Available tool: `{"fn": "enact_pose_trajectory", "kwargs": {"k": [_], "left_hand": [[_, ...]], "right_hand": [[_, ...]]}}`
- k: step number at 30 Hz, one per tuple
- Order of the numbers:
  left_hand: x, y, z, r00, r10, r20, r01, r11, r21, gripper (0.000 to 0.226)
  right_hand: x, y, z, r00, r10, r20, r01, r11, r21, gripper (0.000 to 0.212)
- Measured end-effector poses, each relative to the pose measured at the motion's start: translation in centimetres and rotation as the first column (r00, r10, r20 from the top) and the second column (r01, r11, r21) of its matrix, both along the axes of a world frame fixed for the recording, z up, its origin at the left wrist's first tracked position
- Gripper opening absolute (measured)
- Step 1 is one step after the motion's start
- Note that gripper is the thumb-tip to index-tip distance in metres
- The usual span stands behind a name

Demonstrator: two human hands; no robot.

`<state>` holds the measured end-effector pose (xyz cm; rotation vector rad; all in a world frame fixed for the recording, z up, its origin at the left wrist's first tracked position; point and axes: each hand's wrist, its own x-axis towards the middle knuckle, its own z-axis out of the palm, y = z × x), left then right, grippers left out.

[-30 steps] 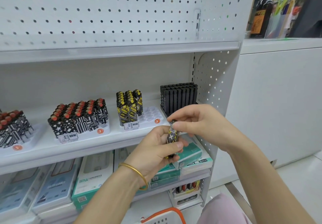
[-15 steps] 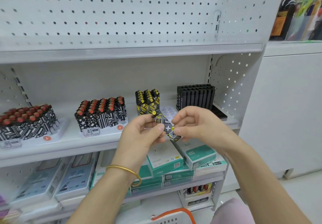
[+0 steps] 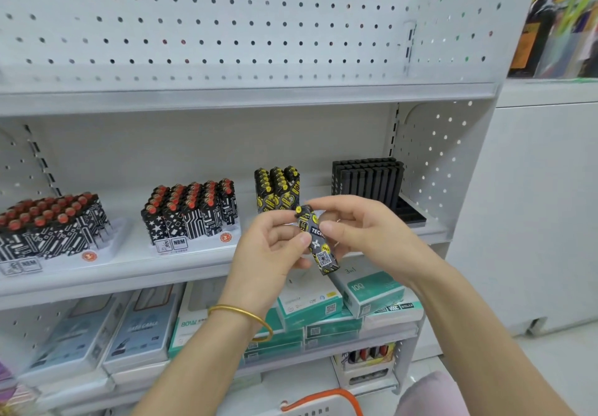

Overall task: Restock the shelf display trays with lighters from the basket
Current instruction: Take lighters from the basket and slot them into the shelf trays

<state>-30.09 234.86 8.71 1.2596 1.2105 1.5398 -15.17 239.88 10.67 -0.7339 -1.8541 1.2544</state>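
Observation:
Both hands hold one grey-and-yellow patterned lighter (image 3: pixel 316 243) in front of the middle shelf. My left hand (image 3: pixel 275 247) pinches its left side and my right hand (image 3: pixel 362 237) grips its right side; the lighter is tilted, yellow cap up-left. Behind it stands a white display tray (image 3: pixel 247 226) with a few yellow-black lighters (image 3: pixel 276 189) at its back left. Two more trays hold red-capped black-white lighters (image 3: pixel 191 211) and red-capped lighters at the far left (image 3: pixel 48 224). The basket's orange handle (image 3: pixel 326 398) shows at the bottom edge.
A black slotted stand (image 3: pixel 367 179) sits at the shelf's right end by the perforated side panel (image 3: pixel 443 160). Boxed goods (image 3: pixel 310 305) fill the shelf below. A white counter (image 3: pixel 543 208) stands to the right.
The hands and lighter rose from below shelf height to in front of the yellow-lighter tray. The lighter turned from upright to tilted. The view shifted right-to-left across the shelf.

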Motion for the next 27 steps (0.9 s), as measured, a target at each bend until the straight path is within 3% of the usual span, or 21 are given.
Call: {"fn": "enact_pose_trajectory", "kwargs": {"k": [3,6,9,11,13,15,17,22,27], "left_hand": [[0.2,0.0,0.0,0.999,0.005,0.035,-0.004,1.000,-0.004,0.016],[0.5,0.1,0.2,0.999,-0.017,0.041,0.016,1.000,0.013,0.017],[0.3,0.4,0.1,0.977,0.135,-0.164,-0.112,0.983,0.142,0.026],[-0.3,0.5,0.0,0.831,0.379,-0.407,-0.238,0.904,0.355,0.027],[-1.2,0.9,-0.1,0.594,0.600,-0.536,-0.266,0.776,0.572,0.029],[-1.9,1.8,-0.3,0.398,0.681,-0.615,-0.230,0.722,0.652,0.038],[-2.3,2.7,-0.4,0.276,0.668,-0.691,-0.186,0.742,0.644,0.048],[-2.6,3.7,-0.6,0.129,0.557,-0.820,-0.131,0.830,0.543,0.057],[-2.7,4.0,-1.2,0.174,0.569,-0.804,-0.120,0.823,0.556,0.055]], "right_hand": [[-0.1,0.4,-0.3,0.998,0.042,-0.047,-0.045,0.997,-0.060,0.035],[-0.4,0.8,-0.1,0.999,0.007,-0.046,-0.008,1.000,-0.023,0.029],[-0.7,2.0,0.9,0.981,-0.150,-0.120,0.155,0.987,0.032,0.020],[-1.2,3.4,1.6,0.945,-0.292,-0.150,0.309,0.945,0.105,0.018],[-1.9,4.7,2.0,0.920,-0.372,-0.125,0.391,0.900,0.195,0.018],[-2.7,5.6,2.2,0.915,-0.399,-0.065,0.401,0.874,0.274,0.019],[-3.5,6.1,2.3,0.916,-0.400,-0.009,0.381,0.865,0.327,0.019],[-4.5,7.0,1.9,0.918,-0.390,0.079,0.333,0.862,0.383,0.018],[-4.6,7.1,2.0,0.890,-0.431,0.147,0.314,0.814,0.489,0.018]]}}
